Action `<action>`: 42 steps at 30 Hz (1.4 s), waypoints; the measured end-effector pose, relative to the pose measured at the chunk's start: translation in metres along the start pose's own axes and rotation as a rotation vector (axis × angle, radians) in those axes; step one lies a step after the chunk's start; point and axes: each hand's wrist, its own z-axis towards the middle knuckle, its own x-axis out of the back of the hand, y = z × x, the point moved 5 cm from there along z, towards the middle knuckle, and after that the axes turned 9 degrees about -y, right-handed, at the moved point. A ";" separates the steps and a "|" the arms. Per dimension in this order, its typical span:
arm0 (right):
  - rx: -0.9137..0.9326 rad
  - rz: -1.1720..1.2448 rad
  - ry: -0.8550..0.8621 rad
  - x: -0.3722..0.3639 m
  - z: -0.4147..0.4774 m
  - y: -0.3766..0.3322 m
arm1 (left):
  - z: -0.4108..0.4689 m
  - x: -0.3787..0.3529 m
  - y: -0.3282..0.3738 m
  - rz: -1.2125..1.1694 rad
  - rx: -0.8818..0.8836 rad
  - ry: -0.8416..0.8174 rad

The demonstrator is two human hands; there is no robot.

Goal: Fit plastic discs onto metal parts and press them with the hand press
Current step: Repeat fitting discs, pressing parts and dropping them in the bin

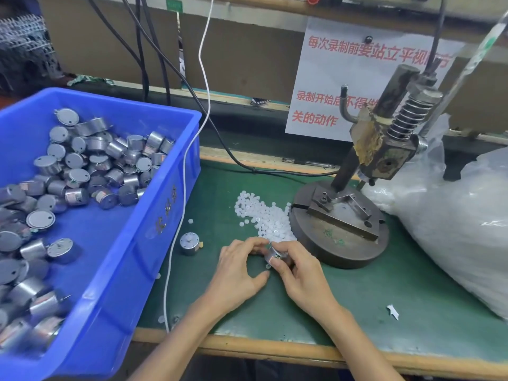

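My right hand [299, 270] grips a small round metal part [275, 253] just above the green mat. My left hand [237, 268] meets it from the left, fingertips pinching at the part's upper edge; whether a disc sits between them is hidden. A heap of small white plastic discs [264, 218] lies right behind my hands. The hand press [357, 171] stands at the right of the heap on its round base [341, 243]. Another metal part [189, 243] stands alone on the mat, left of my hands.
A blue bin [154, 215] with several metal parts fills the left. A big clear plastic bag [453, 224] lies at the right. A white cable [176, 229] runs down along the bin, and black cables hang behind. A paper scrap [393, 311] lies near the front edge.
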 end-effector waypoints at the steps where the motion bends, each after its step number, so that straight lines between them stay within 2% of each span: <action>1: 0.040 -0.063 0.009 0.000 -0.001 -0.004 | 0.000 0.000 0.000 0.002 -0.005 -0.001; 4: 0.165 -0.225 0.044 -0.002 -0.005 -0.015 | 0.000 0.000 0.001 0.019 -0.038 -0.027; 8: 0.240 -0.223 0.090 -0.004 -0.006 -0.017 | 0.000 -0.004 0.001 0.030 -0.077 -0.096; 15: 0.295 -0.237 0.075 -0.006 -0.007 -0.019 | 0.000 -0.005 0.000 0.025 -0.070 -0.106; 21: 0.244 -0.283 0.009 -0.010 -0.006 -0.018 | -0.002 -0.005 0.002 0.035 -0.040 -0.096; 24: 0.110 -0.069 -0.003 -0.003 -0.004 -0.011 | -0.002 -0.004 0.005 0.033 -0.013 -0.100; 26: -0.066 0.195 0.039 0.003 -0.005 -0.003 | 0.000 -0.004 0.010 0.005 -0.003 -0.093; 30: -0.286 0.885 0.254 0.008 -0.014 0.005 | 0.015 -0.009 0.035 -0.213 0.032 0.018; 32: -0.322 1.215 0.369 0.017 -0.017 0.004 | 0.029 -0.016 0.054 -0.224 -0.009 0.051; 34: -0.351 1.416 0.481 0.033 -0.018 0.006 | 0.046 -0.026 0.073 -0.207 -0.066 0.043; 36: -0.408 1.404 0.552 0.054 -0.020 0.011 | 0.063 -0.038 0.087 -0.145 -0.104 0.009; 38: -0.466 1.281 0.581 0.071 -0.025 0.018 | 0.080 -0.048 0.094 -0.060 -0.128 -0.001; 42: -0.514 1.122 0.541 0.091 -0.032 0.024 | 0.117 -0.055 0.099 0.092 -0.089 0.059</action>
